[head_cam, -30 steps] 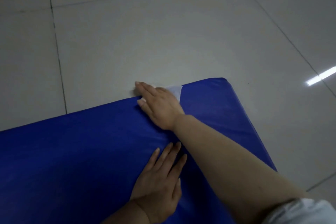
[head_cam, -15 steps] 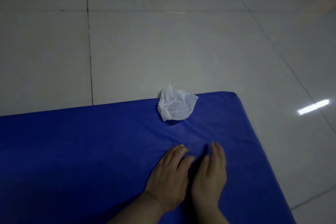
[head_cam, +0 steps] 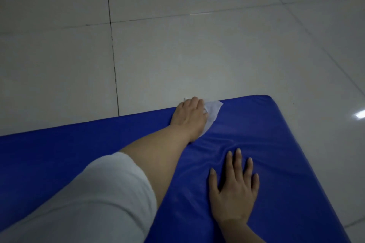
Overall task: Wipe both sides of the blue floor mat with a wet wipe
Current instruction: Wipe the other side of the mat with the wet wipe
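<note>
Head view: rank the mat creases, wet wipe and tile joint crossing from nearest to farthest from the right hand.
1. Mat creases, just beyond the right hand.
2. Wet wipe, far mat edge, under the left hand.
3. Tile joint crossing, far left floor.

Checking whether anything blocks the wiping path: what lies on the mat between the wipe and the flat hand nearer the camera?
Head view: only bare, wrinkled blue mat lies between the wet wipe and the right hand.

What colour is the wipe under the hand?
The wet wipe is white, seen in the head view, lying under the left hand on the blue mat.
</note>
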